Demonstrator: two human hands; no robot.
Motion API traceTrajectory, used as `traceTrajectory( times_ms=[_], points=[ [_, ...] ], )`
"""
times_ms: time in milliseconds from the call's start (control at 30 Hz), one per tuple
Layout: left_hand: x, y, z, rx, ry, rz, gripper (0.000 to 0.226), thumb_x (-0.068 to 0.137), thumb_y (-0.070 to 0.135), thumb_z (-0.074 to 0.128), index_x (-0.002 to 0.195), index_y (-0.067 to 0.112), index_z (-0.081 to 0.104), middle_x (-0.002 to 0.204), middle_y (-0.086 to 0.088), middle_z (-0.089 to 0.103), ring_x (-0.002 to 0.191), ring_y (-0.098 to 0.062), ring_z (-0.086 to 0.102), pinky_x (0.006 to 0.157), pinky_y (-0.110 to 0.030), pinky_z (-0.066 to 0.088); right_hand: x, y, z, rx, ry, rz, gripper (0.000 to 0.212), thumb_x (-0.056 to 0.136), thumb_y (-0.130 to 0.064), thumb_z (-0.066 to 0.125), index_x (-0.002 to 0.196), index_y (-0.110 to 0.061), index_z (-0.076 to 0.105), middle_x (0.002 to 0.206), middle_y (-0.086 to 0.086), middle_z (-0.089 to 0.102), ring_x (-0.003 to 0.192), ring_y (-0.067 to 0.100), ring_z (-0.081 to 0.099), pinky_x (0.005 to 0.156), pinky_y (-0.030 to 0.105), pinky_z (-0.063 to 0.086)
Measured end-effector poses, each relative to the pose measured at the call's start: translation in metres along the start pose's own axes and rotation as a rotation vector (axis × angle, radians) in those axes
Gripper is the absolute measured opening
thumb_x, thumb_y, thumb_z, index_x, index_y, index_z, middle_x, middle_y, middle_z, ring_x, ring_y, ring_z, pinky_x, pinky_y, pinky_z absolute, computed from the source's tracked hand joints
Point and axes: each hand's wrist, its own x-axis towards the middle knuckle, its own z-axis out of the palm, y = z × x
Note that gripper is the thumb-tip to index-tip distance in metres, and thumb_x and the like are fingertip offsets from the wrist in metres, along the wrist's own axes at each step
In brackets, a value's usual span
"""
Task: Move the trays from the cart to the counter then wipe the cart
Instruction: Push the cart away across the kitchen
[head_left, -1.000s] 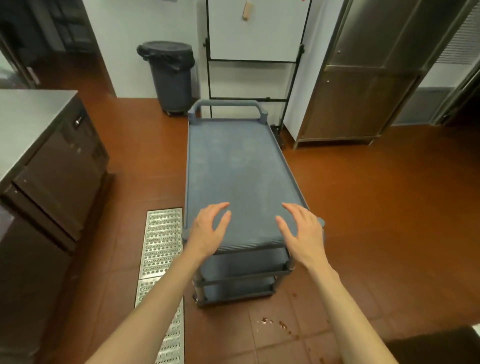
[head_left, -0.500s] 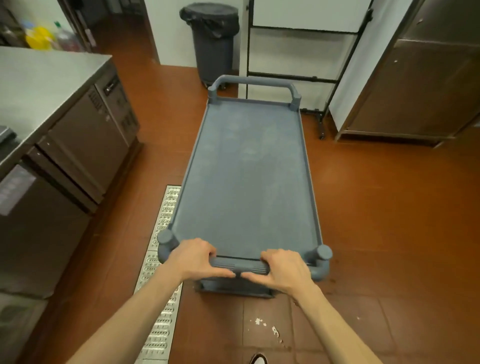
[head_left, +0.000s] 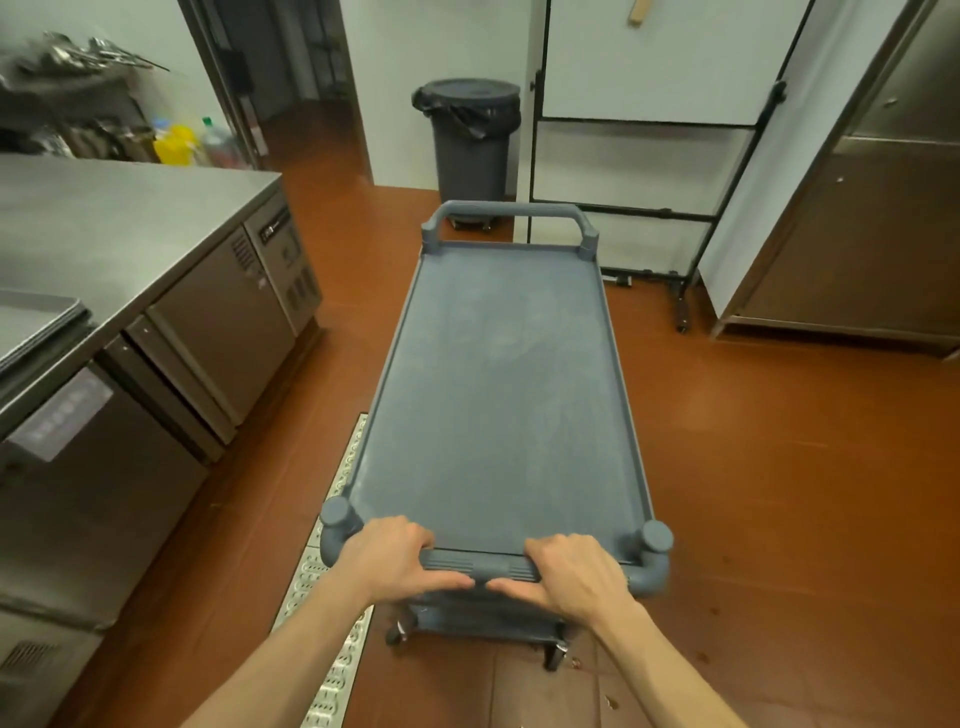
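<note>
both hands on the near handle (head_left: 480, 566) of the grey cart (head_left: 498, 395). left hand (head_left: 397, 558) grips the handle left of middle, fingers curled over the bar, thumb lying along its near side. right hand (head_left: 569, 571) grips it right of middle, fingers wrapped the same way, thumb pointing left; the two thumbs nearly meet at the middle. cart stands on the red tile floor (head_left: 779, 467), long axis running near to far, top shelf bare with pale smudges on it. far handle (head_left: 509, 213) at the other end. lower shelf partly visible under the near end, contents cannot tell. casters show below.

trays (head_left: 36, 322) stacked on the steel tabletop (head_left: 119, 228) at far left edge of view, only a corner of the stack visible, count cannot tell.

bin (head_left: 470, 135) with black liner stands past the far end of the cart, lid on, contents hidden. floor drain grate (head_left: 332, 597) just left of the cart. yellow bottle (head_left: 174, 145) and other bottles beyond the tabletop, blurry. steel cabinet (head_left: 872, 208) far right.
</note>
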Motion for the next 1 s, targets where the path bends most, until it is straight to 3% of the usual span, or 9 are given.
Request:
traceTrajectory(
  times_ms=[300, 467, 600, 800, 1000],
  points=[
    [0.073, -0.015, -0.020, 0.045, 0.026, 0.056, 0.092, 0.069, 0.104, 0.033, 0.087, 0.020, 0.067, 0.090, -0.005, 0.076, 0.087, -0.027, 0.072, 0.067, -0.036, 0.046, 0.073, 0.044, -0.019, -0.015, 0.020, -0.066, 0.080, 0.083, -0.094, 0.025, 0.088, -0.020, 0.055, 0.094, 0.008, 0.073, 0.085, 0.035, 0.069, 0.066, 0.040, 0.042],
    [0.136, -0.032, -0.033, 0.026, 0.050, 0.053, 0.096, 0.067, 0.106, 0.028, 0.086, 0.020, 0.065, 0.091, -0.006, 0.076, 0.089, -0.029, 0.072, 0.070, -0.038, 0.050, 0.135, 0.077, -0.029, -0.059, 0.043, -0.094, 0.096, 0.071, -0.099, 0.006, 0.089, -0.021, 0.058, 0.094, 0.009, 0.074, 0.088, 0.038, 0.069, 0.071, 0.045, 0.049],
    [0.192, -0.047, -0.046, 0.006, 0.086, 0.054, 0.107, 0.061, 0.110, 0.022, 0.088, 0.017, 0.067, 0.093, -0.009, 0.076, 0.094, -0.034, 0.071, 0.074, -0.043, 0.053, 0.191, 0.108, -0.038, -0.071, 0.026, -0.103, 0.099, 0.069, -0.100, 0.002, 0.092, -0.021, 0.057, 0.098, 0.008, 0.074, 0.093, 0.038, 0.068, 0.074, 0.045, 0.048],
    [0.273, -0.071, -0.083, -0.024, 0.044, 0.016, 0.100, 0.070, 0.104, 0.032, 0.096, 0.014, 0.069, 0.102, -0.015, 0.075, 0.103, -0.041, 0.069, 0.085, -0.045, 0.055, 0.285, 0.151, -0.062, -0.074, -0.043, -0.123, 0.083, 0.075, -0.101, 0.015, 0.085, -0.024, 0.044, 0.097, 0.004, 0.072, 0.091, 0.035, 0.068, 0.067, 0.040, 0.038],
    [0.352, -0.085, -0.111, -0.067, 0.027, -0.024, 0.100, 0.067, 0.105, 0.031, 0.096, 0.017, 0.068, 0.101, -0.013, 0.075, 0.102, -0.039, 0.070, 0.084, -0.045, 0.056, 0.365, 0.198, -0.084, -0.078, -0.056, -0.150, 0.086, 0.073, -0.102, 0.011, 0.084, -0.024, 0.046, 0.092, 0.003, 0.071, 0.085, 0.034, 0.067, 0.066, 0.042, 0.039]
  ],
)
